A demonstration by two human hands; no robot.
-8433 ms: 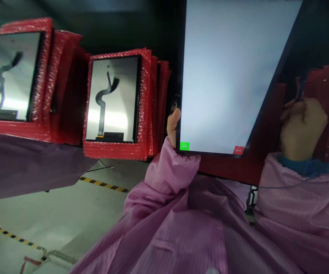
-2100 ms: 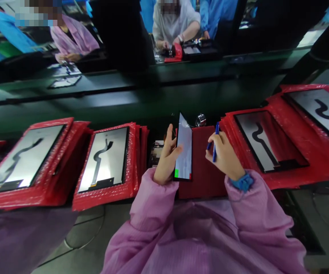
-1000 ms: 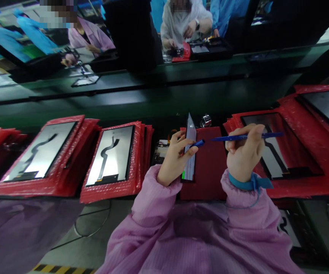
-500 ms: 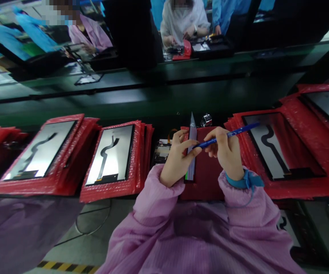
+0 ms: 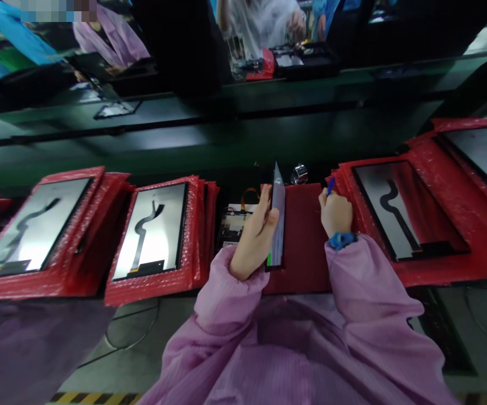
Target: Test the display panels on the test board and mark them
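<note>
Seen from the head camera, the left hand's parted fingers hold a lit display panel on edge over a red mat, thumb against its screen face. At right, the right hand's curled fingers grip a blue pen, just left of a red-wrapped stack.

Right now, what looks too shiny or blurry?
Head view: white glare on the silver panel just left of the held screen, soft sheen on the green bench. Head view, top: the person in white looks smeary.
</note>
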